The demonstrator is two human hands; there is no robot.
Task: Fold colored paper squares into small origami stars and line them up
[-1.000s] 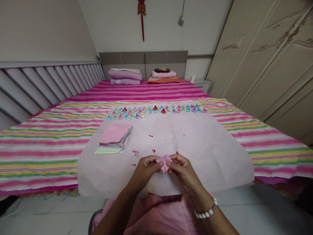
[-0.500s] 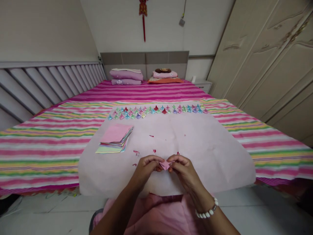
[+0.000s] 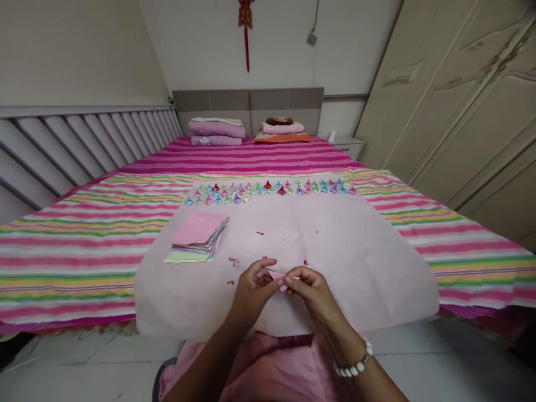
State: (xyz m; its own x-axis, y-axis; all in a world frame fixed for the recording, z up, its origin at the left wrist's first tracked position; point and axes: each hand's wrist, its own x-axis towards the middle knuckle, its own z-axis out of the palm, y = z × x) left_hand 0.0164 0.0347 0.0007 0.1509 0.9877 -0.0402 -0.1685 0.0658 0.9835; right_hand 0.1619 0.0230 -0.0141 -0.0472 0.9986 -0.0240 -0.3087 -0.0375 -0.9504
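My left hand (image 3: 253, 287) and my right hand (image 3: 312, 290) meet over the near edge of a pale pink sheet (image 3: 355, 257) spread on the bed. Both pinch a small folded pink paper piece (image 3: 278, 276) between fingertips; most of it is hidden by the fingers. My right wrist wears a white bead bracelet (image 3: 354, 365). A stack of coloured paper squares (image 3: 196, 237) lies to the left of my hands. A row of several small folded paper shapes (image 3: 268, 188) runs along the sheet's far edge.
The bed has a striped cover (image 3: 75, 240) and folded pillows (image 3: 215, 129) at the headboard. Small red paper scraps (image 3: 233, 261) dot the sheet. A slatted panel (image 3: 84, 145) is on the left, a wardrobe (image 3: 460, 100) on the right, floor tiles (image 3: 75, 368) below.
The pink paper piece was spread wider between my hands a second ago; now it is folded smaller and my fingers have closed in over it.
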